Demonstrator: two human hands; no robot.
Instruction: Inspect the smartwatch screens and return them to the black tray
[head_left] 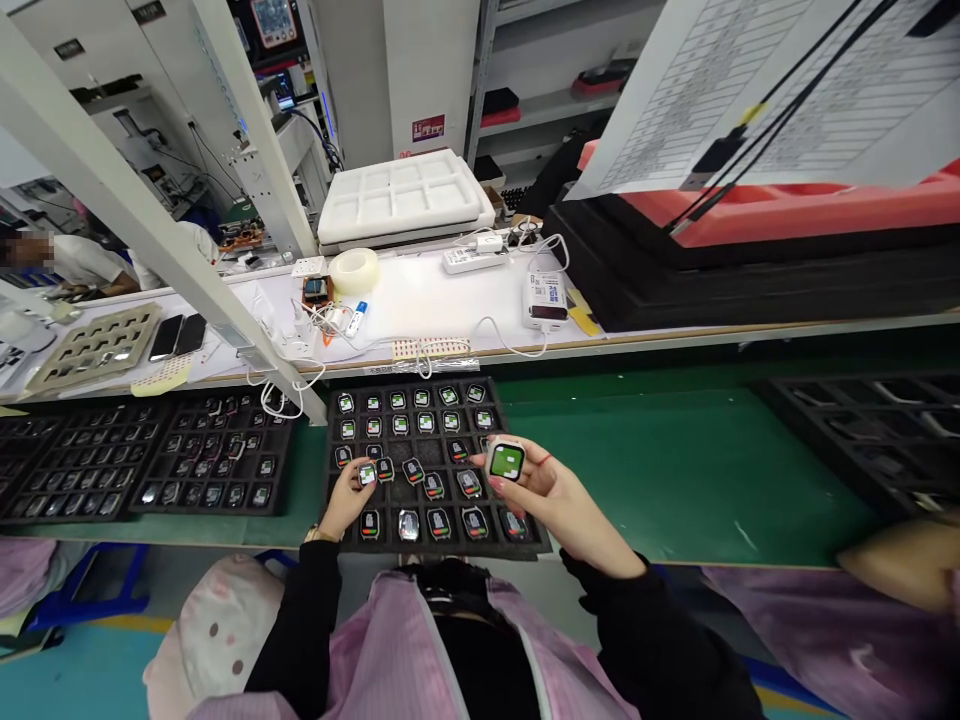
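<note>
In my right hand (544,490) is a square smartwatch (507,461) with a lit green and white screen, pinched at its edges above the right side of a black foam tray (405,452). My left hand (347,500) has its fingertips on another smartwatch (367,474) with a lit screen, at the tray's left side. Several watches without straps sit in the tray's pockets. Those in the back rows show green and white screens, while the front ones have dark screens with red and green marks. A few watches in the middle lie tilted.
More black watch trays (214,450) stand to the left, and another tray (870,420) is at the far right near a co-worker's arm (900,560). On the raised shelf are a tape roll (355,271), a white power box (545,299) and white plastic trays (405,195). A metal post (172,230) rises at left.
</note>
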